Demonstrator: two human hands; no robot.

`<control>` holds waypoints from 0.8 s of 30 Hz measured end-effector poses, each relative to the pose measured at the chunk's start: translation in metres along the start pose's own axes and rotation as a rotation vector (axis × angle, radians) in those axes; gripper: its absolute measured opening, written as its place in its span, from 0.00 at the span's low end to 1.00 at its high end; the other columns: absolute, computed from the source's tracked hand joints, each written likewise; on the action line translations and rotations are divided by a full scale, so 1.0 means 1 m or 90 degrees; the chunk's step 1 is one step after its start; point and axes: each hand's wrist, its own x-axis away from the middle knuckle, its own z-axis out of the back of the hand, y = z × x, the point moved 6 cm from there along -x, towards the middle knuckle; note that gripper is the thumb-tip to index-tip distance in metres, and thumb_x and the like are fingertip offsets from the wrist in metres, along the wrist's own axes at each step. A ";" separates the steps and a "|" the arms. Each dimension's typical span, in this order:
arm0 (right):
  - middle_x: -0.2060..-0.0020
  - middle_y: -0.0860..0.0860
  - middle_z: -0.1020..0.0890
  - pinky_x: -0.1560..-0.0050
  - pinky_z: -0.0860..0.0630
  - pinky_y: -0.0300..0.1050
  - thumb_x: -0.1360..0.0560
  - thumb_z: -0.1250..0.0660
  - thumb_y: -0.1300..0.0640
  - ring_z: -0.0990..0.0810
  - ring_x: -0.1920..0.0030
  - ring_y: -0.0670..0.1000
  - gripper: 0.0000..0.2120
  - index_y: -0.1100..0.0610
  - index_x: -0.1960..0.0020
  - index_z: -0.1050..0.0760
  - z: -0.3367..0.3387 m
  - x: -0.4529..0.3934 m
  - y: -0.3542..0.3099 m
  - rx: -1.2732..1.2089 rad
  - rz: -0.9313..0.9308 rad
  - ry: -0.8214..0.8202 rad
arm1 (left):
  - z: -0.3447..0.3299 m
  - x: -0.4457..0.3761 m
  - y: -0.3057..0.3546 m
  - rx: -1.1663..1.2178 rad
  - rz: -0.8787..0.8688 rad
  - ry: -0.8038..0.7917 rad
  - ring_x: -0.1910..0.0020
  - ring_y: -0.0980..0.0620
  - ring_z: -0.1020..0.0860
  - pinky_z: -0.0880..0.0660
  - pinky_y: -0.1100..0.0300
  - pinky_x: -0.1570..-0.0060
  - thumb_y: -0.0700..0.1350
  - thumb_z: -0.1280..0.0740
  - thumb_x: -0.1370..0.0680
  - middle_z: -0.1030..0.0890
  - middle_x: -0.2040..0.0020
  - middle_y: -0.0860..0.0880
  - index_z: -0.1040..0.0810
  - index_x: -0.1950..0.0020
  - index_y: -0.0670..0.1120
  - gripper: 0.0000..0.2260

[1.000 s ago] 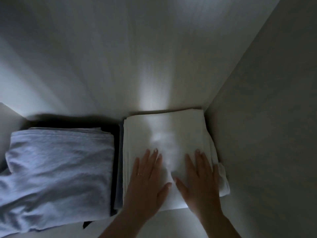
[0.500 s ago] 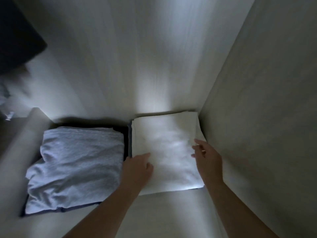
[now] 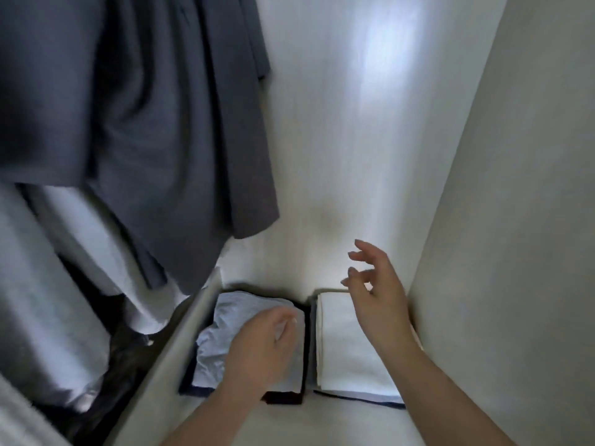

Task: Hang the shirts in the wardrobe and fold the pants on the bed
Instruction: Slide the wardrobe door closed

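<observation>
Two folded stacks lie on a wardrobe shelf (image 3: pixel 244 423). The white folded garment (image 3: pixel 344 349) tops the right stack against the side wall. A light grey folded garment (image 3: pixel 222 329) tops the left stack, over dark pieces. My left hand (image 3: pixel 264 346) hovers over the grey stack, fingers loosely curled, holding nothing. My right hand (image 3: pixel 376 291) is raised above the white stack with fingers spread and relaxed, touching nothing. Dark grey shirts (image 3: pixel 145 130) hang at the upper left, with a white one (image 3: pixel 96 246) behind them.
A slanted white divider panel (image 3: pixel 170 355) separates the shelf from the hanging section at left. The wardrobe's right side wall (image 3: pixel 515 252) stands close beside the white stack. The pale back wall (image 3: pixel 354 156) rises behind. More pale clothes (image 3: pixel 42 300) hang at the far left.
Both hands have lifted off the white stack; the right rose and opened, the left moved over the grey stack. The view pulled back and up, revealing the hanging shirts.
</observation>
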 end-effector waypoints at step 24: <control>0.35 0.53 0.24 0.33 0.40 0.70 0.29 0.45 0.50 0.30 0.30 0.55 0.20 0.50 0.44 0.18 -0.196 0.097 -0.493 0.557 1.014 0.026 | 0.425 0.116 0.072 -0.245 -0.207 0.460 0.23 0.56 0.63 0.54 0.52 0.24 0.70 0.54 0.30 0.64 0.25 0.56 0.67 0.29 0.59 0.36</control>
